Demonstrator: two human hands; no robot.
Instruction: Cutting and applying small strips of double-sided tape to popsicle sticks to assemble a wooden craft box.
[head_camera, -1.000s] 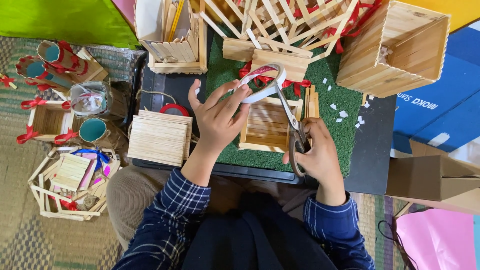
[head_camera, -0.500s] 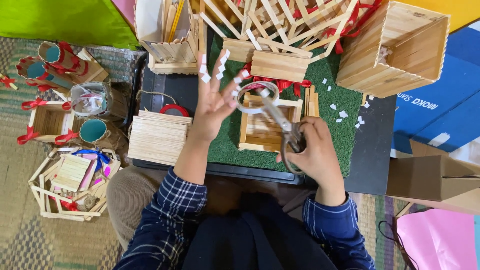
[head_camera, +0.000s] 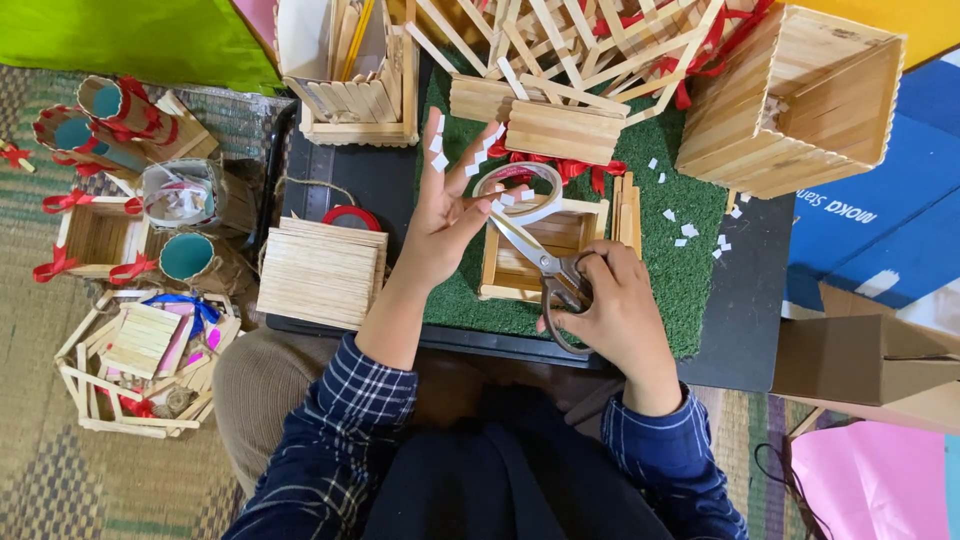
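My right hand (head_camera: 612, 310) was clamped on steel scissors (head_camera: 545, 268), my left hand (head_camera: 450, 215) splayed apart carrying white tape squares (head_camera: 438, 160); snips ahead warranted short, square strokes.

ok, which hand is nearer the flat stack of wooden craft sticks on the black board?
Left. The left hand is raised just right of the flat stack of wooden craft sticks, tape bits on its fingertips. The right hand holds scissors farther right.
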